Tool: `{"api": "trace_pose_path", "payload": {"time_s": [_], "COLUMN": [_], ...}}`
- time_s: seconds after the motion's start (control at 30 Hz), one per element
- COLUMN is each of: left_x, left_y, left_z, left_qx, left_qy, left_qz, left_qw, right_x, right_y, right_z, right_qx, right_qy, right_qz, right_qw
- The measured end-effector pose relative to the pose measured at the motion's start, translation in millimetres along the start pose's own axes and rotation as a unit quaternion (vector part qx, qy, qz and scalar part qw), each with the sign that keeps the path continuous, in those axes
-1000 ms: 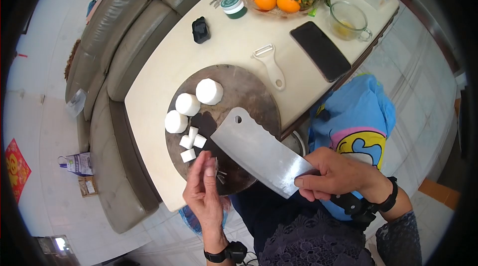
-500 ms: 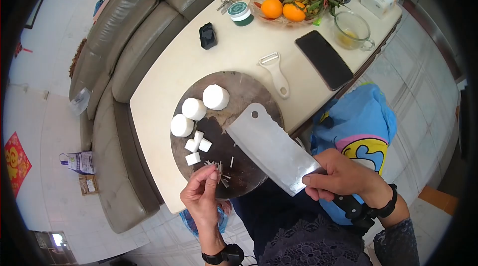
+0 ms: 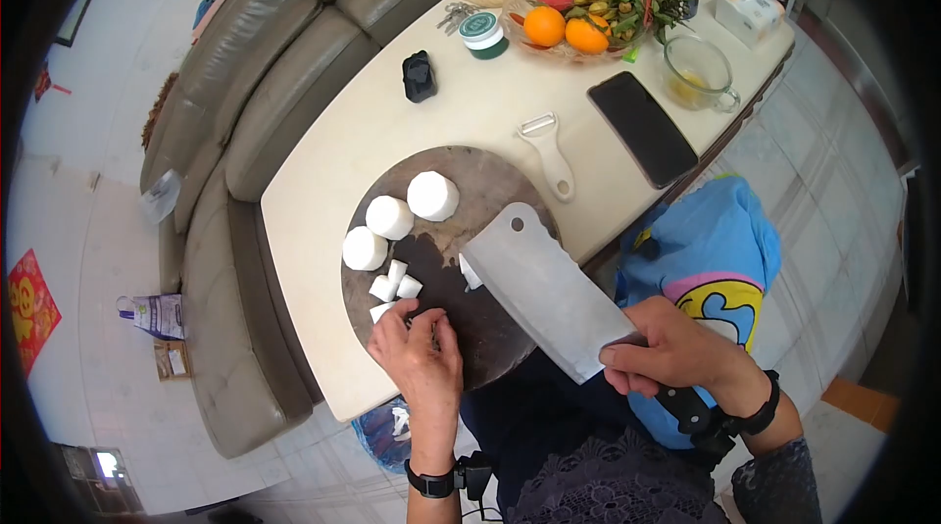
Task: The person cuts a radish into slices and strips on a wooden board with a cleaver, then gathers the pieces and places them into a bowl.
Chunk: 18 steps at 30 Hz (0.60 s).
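Note:
My right hand (image 3: 667, 348) grips the cleaver (image 3: 549, 294) by its handle end, and the broad blade hangs over the right part of the round chopping board (image 3: 490, 166). My left hand (image 3: 421, 352) is at the board's lower left, fingers bent and slightly apart, with the surface beneath them hidden. Just beyond its fingertips lie several small white chunks (image 3: 396, 272). Thick round white pieces (image 3: 432, 196) stand along the board's far left side. Another white piece (image 3: 470, 273) shows partly beside the blade's left edge.
Beyond the board are a peeler (image 3: 551, 159), a phone (image 3: 644, 129), a black object (image 3: 419, 77), a green-white jar (image 3: 482, 36), a fruit bowl (image 3: 569, 50) and a glass cup (image 3: 697, 73). A plastic bag (image 3: 377, 436) with white scraps hangs below the table edge.
My left hand has moved up and right over the thin strips, its pinch loosened. White scraps now show in the bag, and a white piece shows beside the blade. The cleaver is still held.

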State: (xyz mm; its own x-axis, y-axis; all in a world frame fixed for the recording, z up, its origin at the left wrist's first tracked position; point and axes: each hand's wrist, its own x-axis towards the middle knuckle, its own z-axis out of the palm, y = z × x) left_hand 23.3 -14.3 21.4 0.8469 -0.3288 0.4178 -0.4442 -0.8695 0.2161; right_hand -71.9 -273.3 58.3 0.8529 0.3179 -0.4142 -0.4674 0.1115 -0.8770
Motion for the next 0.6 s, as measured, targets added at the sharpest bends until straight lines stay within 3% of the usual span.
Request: {"api": "trace_pose_path", "payload": {"time_s": [0.2,0.27,0.4,0.6], "left_x": [9.7,17.7,29.2,35.4], "left_y": [2.3,13.0,19.6,13.0], "left_z": [-2.1,4.8,17.2,30.2], "left_qx": [-0.012,-0.124,-0.096,-0.110], "left_qy": [0.037,0.015,-0.027,-0.013], "left_qz": [0.008,0.014,0.116,0.116], "left_qw": [0.999,0.992,0.988,0.987], "right_x": [-3.8,-3.5,-2.8,-4.7], "right_y": [1.9,2.4,4.2,4.4], "right_z": [-2.2,-1.3,-2.5,-4.1], "right_qx": [0.040,0.056,0.045,0.028], "right_qy": [0.048,0.059,0.057,0.054], "right_qz": [-0.007,-0.013,-0.017,-0.019], "right_qw": [0.998,0.997,0.997,0.998]}}
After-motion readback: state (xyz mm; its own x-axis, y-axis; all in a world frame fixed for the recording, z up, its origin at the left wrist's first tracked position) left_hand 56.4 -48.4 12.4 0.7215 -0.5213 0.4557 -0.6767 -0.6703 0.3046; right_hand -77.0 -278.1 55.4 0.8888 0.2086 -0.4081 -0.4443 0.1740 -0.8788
